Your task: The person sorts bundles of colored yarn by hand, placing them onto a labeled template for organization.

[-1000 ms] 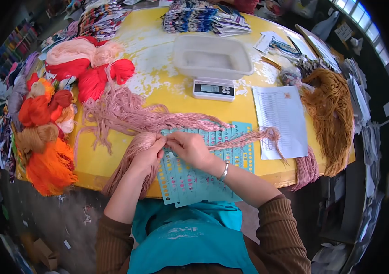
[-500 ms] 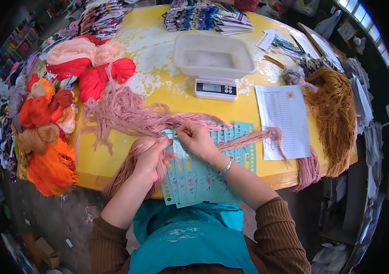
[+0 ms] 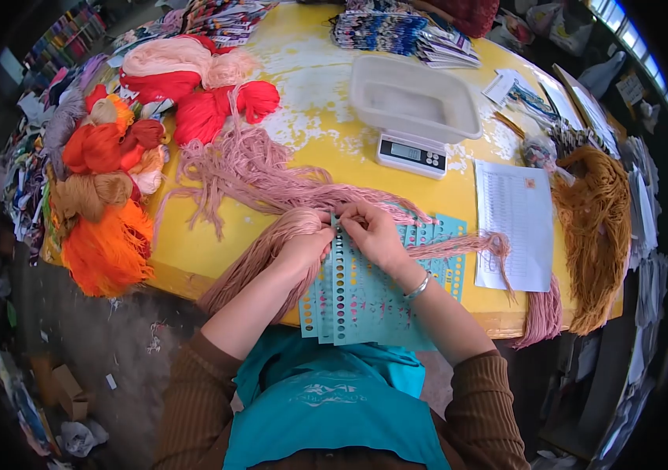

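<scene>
My left hand is closed on a thick hank of pale pink thread, whose strands hang down past the wrist toward the table edge. Beside it, my right hand pinches the top of a teal card with a column of punched holes down its left side. Any strand between those fingertips is too small to make out. More teal cards with holes lie fanned beneath and to the right, threaded with pink strands. A loose bundle of pink thread spreads behind both hands.
Red and peach hanks and an orange hank lie left. A digital scale bears a clear plastic tub. A printed sheet and a mustard-brown hank are right. Bundled thread cards sit at the back.
The view has swung left, so the table appears shifted right. My left hand has closed in beside the right at the card's top, and the front card's hole column now shows dark.
</scene>
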The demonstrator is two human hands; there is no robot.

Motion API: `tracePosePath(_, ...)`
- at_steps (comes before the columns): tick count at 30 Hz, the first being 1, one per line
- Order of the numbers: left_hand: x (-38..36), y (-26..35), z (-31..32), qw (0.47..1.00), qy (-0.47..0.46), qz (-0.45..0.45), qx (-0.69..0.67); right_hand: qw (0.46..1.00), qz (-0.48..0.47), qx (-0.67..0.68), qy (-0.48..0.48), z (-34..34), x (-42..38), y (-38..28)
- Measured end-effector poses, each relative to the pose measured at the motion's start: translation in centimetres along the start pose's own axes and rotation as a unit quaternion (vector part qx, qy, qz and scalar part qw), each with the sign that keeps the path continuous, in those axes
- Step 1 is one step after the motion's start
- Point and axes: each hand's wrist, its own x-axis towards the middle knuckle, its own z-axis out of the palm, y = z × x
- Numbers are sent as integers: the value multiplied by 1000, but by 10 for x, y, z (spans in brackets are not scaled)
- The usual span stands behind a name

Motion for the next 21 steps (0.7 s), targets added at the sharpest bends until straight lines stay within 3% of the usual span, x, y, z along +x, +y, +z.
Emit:
tracePosePath(4,-8,6,0,1000,-13,13,17,999,50,10,-6,1,-2,-19)
tracePosePath(7,-10,6,1,999,1,24,35,991,85,102,11,1,2,-3)
tracePosePath(9,-10,6,0,999,6,25,40,995,-27,60,78,5,3,8)
tracePosePath(11,-11,11,-1,997,6,-4,71,997,-22,32,64,4,3,10)
tracePosePath(17,-5,9,-9,997,-42,18,59,997,-15,-37,63,7,3,6)
tracePosePath(21,-7,9,-4,1000,3,13,17,997,-12,-34,67,7,1,0)
